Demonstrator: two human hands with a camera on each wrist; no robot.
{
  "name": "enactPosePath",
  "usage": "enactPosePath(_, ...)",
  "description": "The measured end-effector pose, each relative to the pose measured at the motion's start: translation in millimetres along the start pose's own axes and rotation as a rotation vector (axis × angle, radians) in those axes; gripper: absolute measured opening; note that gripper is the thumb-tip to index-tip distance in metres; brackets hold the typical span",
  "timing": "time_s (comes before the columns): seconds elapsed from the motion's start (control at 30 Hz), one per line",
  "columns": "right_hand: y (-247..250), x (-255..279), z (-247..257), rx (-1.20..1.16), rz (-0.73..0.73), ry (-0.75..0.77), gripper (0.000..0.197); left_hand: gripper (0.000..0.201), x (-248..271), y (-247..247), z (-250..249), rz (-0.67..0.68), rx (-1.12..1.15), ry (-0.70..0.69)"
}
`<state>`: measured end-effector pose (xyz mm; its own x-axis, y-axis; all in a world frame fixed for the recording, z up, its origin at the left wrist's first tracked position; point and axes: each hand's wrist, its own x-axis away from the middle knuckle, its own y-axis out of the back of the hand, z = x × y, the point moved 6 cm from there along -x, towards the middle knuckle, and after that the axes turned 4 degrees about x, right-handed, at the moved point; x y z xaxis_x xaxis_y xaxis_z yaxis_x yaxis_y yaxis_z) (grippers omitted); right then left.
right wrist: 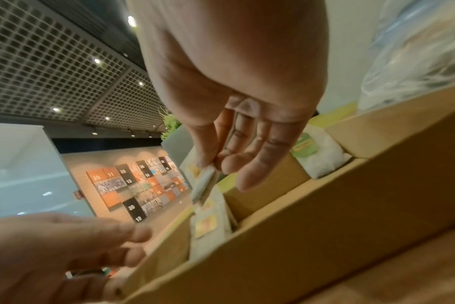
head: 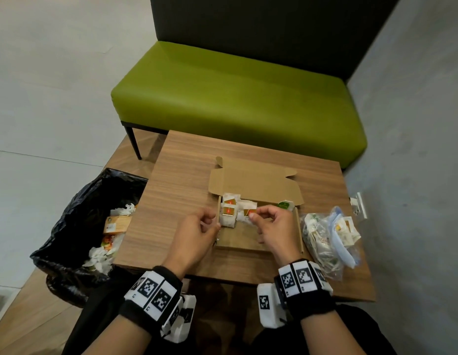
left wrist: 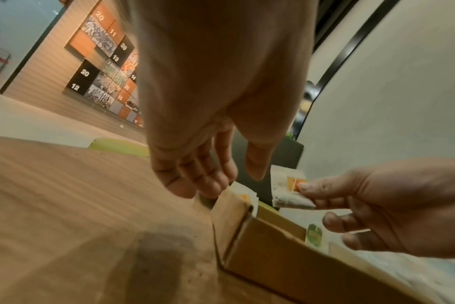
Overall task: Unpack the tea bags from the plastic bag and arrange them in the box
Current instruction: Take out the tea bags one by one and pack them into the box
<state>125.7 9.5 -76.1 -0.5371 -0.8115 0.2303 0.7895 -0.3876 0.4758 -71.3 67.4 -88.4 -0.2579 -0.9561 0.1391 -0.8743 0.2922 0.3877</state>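
Observation:
An open cardboard box (head: 258, 185) lies on the wooden table (head: 176, 180), its lid folded back. Several tea bags with orange tags (head: 229, 210) stand at its left end, and one with a green tag (head: 285, 204) at its right end. My right hand (head: 253, 217) pinches an orange-tagged tea bag (head: 244, 213) between thumb and forefinger just above the row; the pinched tea bag (right wrist: 203, 185) shows edge-on in the right wrist view. My left hand (head: 208, 224) hangs by the box's left wall (left wrist: 231, 218), fingers loosely curled and holding nothing. The clear plastic bag (head: 325, 239) with more tea bags lies right of the box.
A black bin bag (head: 76, 219) holding wrappers and a carton stands off the table's left edge. A green bench (head: 235, 98) sits behind the table. A grey wall with a white socket (head: 359, 204) runs close along the right side.

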Motion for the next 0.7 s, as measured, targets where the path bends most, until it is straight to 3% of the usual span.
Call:
enactPosePath(0.2, -34.3, -16.1, -26.8, 0.121, 0.144, -0.102, 0.015, 0.019, 0.5, -13.1, 14.5, 0.06, -0.2, 0.074)
enactPosePath(0.53, -50.3, -17.8, -22.3, 0.534, -0.024, -0.059, 0.03, 0.016, 0.7, -14.2, 10.7, 0.09, -0.263, 0.056)
enactPosePath(0.7, -42.3, -14.6, -16.6, 0.502, -0.01, -0.034, 0.031, 0.025, 2.4, -13.4, 10.9, 0.096, -0.298, 0.082)
